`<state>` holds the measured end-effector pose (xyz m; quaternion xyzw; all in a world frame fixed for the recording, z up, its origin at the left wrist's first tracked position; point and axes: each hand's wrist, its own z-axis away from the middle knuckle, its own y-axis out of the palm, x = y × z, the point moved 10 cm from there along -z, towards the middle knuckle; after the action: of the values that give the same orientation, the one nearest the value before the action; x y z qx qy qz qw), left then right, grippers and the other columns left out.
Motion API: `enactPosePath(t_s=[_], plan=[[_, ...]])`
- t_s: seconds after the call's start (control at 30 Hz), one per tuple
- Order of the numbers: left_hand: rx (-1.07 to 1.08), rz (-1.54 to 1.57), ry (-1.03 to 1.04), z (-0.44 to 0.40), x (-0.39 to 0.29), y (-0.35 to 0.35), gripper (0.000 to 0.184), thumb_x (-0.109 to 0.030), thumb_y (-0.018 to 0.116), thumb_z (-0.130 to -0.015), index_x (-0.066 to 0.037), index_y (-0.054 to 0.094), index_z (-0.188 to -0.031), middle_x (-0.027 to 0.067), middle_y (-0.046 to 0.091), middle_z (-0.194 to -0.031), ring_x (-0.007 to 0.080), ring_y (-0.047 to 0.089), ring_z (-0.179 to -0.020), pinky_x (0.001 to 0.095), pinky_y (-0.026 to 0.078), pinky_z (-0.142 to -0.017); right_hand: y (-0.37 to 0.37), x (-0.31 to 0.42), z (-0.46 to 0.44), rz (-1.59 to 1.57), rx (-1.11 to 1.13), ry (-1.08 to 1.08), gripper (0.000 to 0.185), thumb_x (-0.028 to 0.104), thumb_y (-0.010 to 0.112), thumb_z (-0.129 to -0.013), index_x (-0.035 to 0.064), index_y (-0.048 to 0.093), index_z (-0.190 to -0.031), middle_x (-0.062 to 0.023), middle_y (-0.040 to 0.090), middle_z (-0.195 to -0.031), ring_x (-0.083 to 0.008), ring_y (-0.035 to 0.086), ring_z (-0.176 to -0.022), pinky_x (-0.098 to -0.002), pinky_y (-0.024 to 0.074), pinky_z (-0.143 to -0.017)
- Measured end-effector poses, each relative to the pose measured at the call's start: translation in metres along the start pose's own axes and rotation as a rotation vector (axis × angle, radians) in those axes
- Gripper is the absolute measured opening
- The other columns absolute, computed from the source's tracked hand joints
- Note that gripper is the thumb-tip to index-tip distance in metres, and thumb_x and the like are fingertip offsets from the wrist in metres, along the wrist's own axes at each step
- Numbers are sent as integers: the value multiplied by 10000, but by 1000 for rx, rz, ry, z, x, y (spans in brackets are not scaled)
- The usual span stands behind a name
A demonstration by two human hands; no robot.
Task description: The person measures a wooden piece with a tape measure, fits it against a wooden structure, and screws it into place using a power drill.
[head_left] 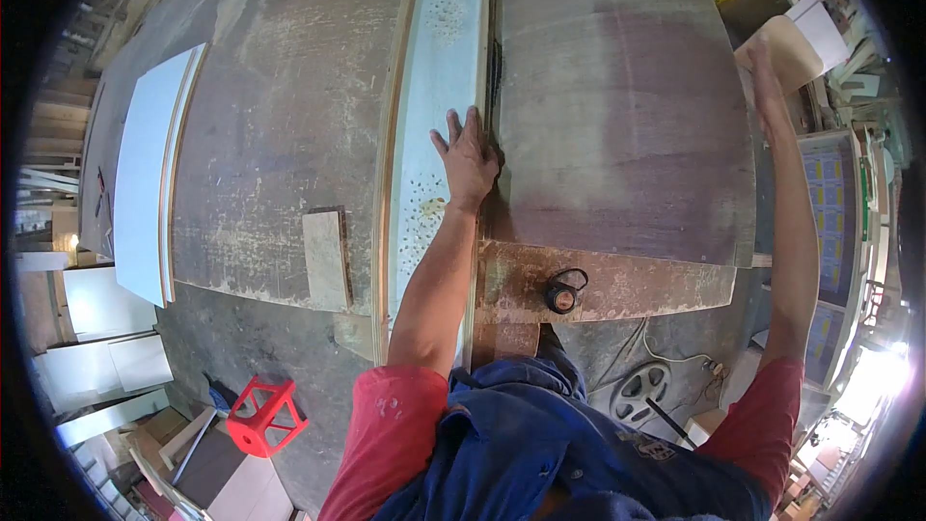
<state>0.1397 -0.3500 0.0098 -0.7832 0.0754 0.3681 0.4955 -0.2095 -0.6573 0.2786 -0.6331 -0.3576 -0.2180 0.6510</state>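
A long pale-blue board (439,77) with clusters of small holes or dark specks runs away from me across the work table. My left hand (469,166) lies on its right edge, fingers spread over the surface. Some of that hand's far side drops into shadow at the edge. Out to the right, my right hand (764,77) is at a light-brown panel (793,50) and appears to grip its near edge; most of its fingers are hidden. A large brown plywood sheet (627,116) lies just right of the blue board.
A small wood block (326,256) and white panels (152,174) rest on the table's left. A black round tool or tape (563,295) sits near the front edge. On the floor are a red stool (262,417) and a grey wheel (640,392). Shelving (831,232) stands right.
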Motion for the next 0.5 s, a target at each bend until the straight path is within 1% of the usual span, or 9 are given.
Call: enactPosePath(t_s=[0.07, 0.1, 0.23, 0.3, 0.33, 0.4, 0.43, 0.47, 0.5], plan=[[19, 21, -25, 0, 4, 2, 876, -76, 677, -746, -12, 299, -1533, 203, 476, -1479, 419, 233, -1497, 667, 61, -1188, -21, 2, 10, 17, -34, -25, 884, 725, 284, -982, 113, 190, -1612, -153, 279, -1629, -283, 197, -1529, -462, 113, -1234], [40, 45, -42, 0, 5, 3, 881, -97, 695, -743, -41, 315, -1536, 207, 445, -1506, 411, 227, -1502, 646, 46, -1199, -35, 12, 24, 31, -69, -64, 844, 688, 273, -996, 105, 213, -1604, -155, 291, -1623, -284, 211, -1524, -462, 125, -1232], [17, -7, -27, -6, 4, -1, 916, -83, 683, -759, -4, 234, -1553, 211, 500, -1462, 408, 239, -1500, 681, 66, -1182, -53, 100, 179, 61, -360, -308, 700, 538, 231, -1054, 72, 303, -1572, -162, 340, -1597, -291, 269, -1503, -461, 173, -1227], [134, 127, -108, -6, 10, -4, 869, -107, 701, -775, -31, 298, -1541, 219, 501, -1457, 400, 253, -1496, 623, 107, -1207, -46, 113, 261, 87, -484, -416, 631, 451, 241, -1076, 44, 348, -1546, -170, 363, -1581, -304, 289, -1493, -461, 188, -1225], [126, 128, -116, -2, 13, -14, 869, -107, 701, -775, -31, 298, -1541, 219, 501, -1457, 400, 253, -1496, 623, 107, -1207, -37, 104, 299, 97, -534, -473, 593, 403, 261, -1085, 23, 370, -1528, -177, 374, -1571, -315, 295, -1489, -461, 191, -1224], [188, 871, -248, 25, 27, -32, 801, -115, 713, -788, -63, 381, -1515, 225, 484, -1470, 400, 333, -1452, 567, 206, -1194, -18, 61, 355, 271, -575, -572, 509, 294, 336, -1075, -13, 418, -1472, -197, 429, -1511, -360, 321, -1468, -500, 240, -1204], [310, 735, -413, 47, 16, -73, 724, -86, 700, -792, -76, 455, -1473, 226, 481, -1469, 403, 413, -1384, 547, 284, -1146, 0, 31, 379, 360, -522, -562, 488, 278, 380, -1068, -8, 431, -1461, -200, 433, -1506, -377, 322, -1464, -518, 244, -1199], [305, 713, -428, 73, 35, -84, 724, -86, 700, -792, -76, 455, -1473, 226, 481, -1469, 403, 413, -1384, 547, 284, -1146, 19, 4, 407, 448, -473, -547, 470, 261, 424, -1061, -2, 445, -1450, -203, 438, -1500, -395, 323, -1461, -536, 247, -1194], [64, 415, -198, 85, 52, -120, 729, -92, 708, -789, -63, 446, -1469, 245, 465, -1468, 418, 423, -1355, 558, 293, -1127, 37, -24, 430, 483, -408, -448, 463, 247, 460, -1050, 1, 450, -1442, -208, 436, -1500, -405, 313, -1463, -547, 244, -1193]])
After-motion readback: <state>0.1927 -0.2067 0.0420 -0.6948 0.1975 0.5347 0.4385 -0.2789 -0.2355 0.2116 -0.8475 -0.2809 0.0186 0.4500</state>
